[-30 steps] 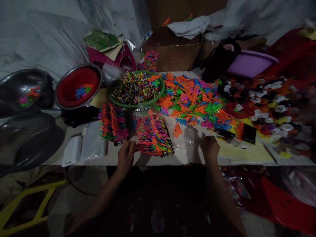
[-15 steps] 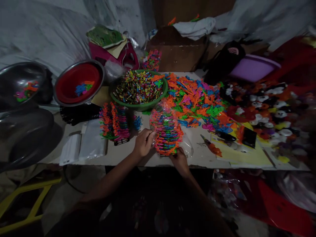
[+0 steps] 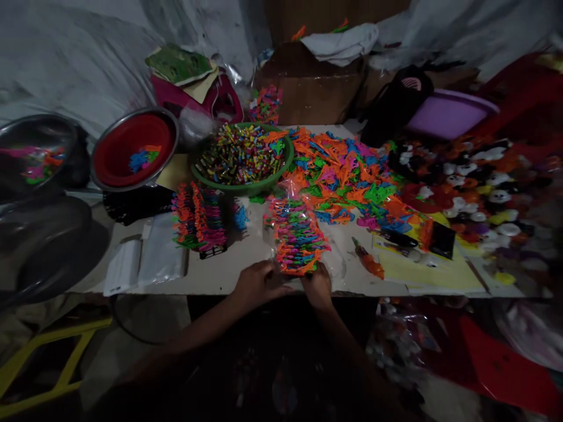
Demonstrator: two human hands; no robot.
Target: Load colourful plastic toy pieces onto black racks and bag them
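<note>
Two hands work at the table's (image 3: 215, 272) front edge: the right hand (image 3: 317, 285) grips the near-right corner of a clear bag (image 3: 289, 190); the left hand's (image 3: 257, 283) fingers bend at the near-left corner, but whether they pinch it I cannot tell. Inside, the packed coloured plastic pieces (image 3: 299, 234) look light and fairly stiff; the film, thin and probably slippery, should hold best at both near corners. Beyond sits a green basin (image 3: 288, 161), beside a loose pile (image 3: 338, 176).

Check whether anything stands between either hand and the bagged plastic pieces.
Nothing visible except the clear bag around the colored plastic pieces; the left hand and right hand are at its near end.
</note>
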